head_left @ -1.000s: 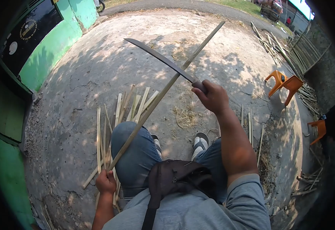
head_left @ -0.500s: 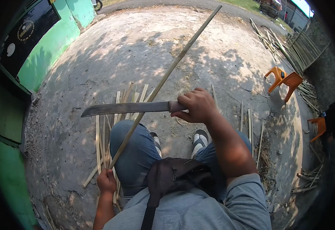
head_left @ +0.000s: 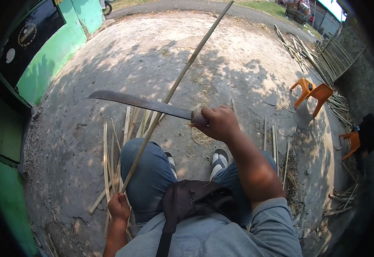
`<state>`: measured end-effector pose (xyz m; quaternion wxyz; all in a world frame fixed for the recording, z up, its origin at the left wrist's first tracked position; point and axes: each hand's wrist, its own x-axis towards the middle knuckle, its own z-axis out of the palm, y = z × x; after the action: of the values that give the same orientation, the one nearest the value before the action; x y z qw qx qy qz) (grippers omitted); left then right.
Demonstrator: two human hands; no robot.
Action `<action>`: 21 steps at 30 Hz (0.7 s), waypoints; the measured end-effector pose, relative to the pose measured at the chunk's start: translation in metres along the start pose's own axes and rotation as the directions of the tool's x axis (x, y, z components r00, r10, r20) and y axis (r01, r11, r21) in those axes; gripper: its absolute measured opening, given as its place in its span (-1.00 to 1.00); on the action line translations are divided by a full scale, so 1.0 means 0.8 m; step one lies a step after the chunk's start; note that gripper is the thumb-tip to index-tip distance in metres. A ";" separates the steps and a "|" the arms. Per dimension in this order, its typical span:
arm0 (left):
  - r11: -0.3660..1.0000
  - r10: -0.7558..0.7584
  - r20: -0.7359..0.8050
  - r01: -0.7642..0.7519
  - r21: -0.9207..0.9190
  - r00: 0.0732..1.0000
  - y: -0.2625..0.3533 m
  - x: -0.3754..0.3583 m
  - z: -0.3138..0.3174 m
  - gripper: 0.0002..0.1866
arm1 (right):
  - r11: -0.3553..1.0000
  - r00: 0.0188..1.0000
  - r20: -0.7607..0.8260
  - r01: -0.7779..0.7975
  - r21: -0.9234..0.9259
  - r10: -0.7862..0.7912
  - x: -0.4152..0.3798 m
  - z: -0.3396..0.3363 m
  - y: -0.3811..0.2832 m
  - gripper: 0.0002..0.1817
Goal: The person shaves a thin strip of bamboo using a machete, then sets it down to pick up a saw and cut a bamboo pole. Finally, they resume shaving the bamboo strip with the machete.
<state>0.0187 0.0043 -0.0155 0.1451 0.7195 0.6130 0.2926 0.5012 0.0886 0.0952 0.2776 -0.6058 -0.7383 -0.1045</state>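
A long bamboo pole (head_left: pixel 182 73) slants from my left knee up to the top of the view. My left hand (head_left: pixel 119 206) is closed around its lower end, beside my left thigh. In my right hand (head_left: pixel 220 123) is the handle of a machete (head_left: pixel 140 102), whose blade points left and crosses the pole above my knees. Blade and pole overlap at the crossing; whether they touch, I cannot tell. Several split bamboo strips (head_left: pixel 106 154) lie on the ground around my left leg.
More strips (head_left: pixel 274 143) lie right of my right leg. An orange stool (head_left: pixel 322 92) stands at the right, another orange seat (head_left: pixel 353 141) below it. Bamboo piles (head_left: pixel 300 49) and a slatted panel (head_left: pixel 336 60) are at the upper right. A green wall (head_left: pixel 46 75) borders the left.
The machete's tip has swung upward, so the blade now slopes down toward my right hand. The pole has shifted slightly left in view, and the whole scene has moved a little left.
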 end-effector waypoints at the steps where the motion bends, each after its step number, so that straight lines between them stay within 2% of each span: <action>1: 1.000 -0.001 -0.008 0.001 -0.001 1.000 -0.001 0.000 0.001 -0.33 | 0.996 1.000 -0.001 0.024 -0.083 -0.024 0.001 0.010 -0.005 -0.70; 4: 1.000 -0.013 -0.025 0.013 0.024 1.000 -0.004 -0.002 -0.002 -0.32 | 0.984 0.989 -0.029 0.144 -0.105 -0.147 0.009 0.014 0.003 -0.79; 6: 0.998 -0.018 -0.020 0.019 0.066 1.000 -0.005 0.000 -0.008 -0.32 | 0.998 1.000 -0.014 0.006 -0.070 -0.007 0.007 0.018 0.023 -0.79; 7: 0.996 -0.016 -0.029 0.018 0.083 0.999 -0.006 -0.001 -0.009 -0.32 | 0.990 0.992 0.033 -0.117 -0.074 0.120 0.008 0.017 0.035 -0.79; 10: 0.993 -0.001 -0.048 0.006 0.117 0.999 -0.006 0.001 -0.009 -0.31 | 0.892 0.892 -0.024 -0.451 0.018 0.452 0.007 0.016 0.054 -0.78; 14: 0.988 0.004 -0.050 0.004 0.154 0.999 -0.001 0.002 -0.017 -0.32 | 0.871 0.874 -0.018 -0.482 0.092 0.486 -0.004 0.014 0.054 -0.81; 17: 0.986 0.007 -0.045 0.001 0.166 0.999 -0.004 0.002 -0.015 -0.34 | 0.899 0.900 0.083 -0.433 0.070 0.428 0.000 0.002 0.033 -0.82; 21: 0.991 0.013 -0.045 -0.006 0.136 0.999 -0.002 0.003 -0.011 -0.35 | 0.993 0.991 0.116 -0.081 0.083 0.071 -0.003 0.025 0.016 -0.79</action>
<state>0.0119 0.0055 -0.0088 0.0805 0.7238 0.6311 0.2672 0.5082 0.0996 0.0746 0.2656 -0.6255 -0.7332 -0.0270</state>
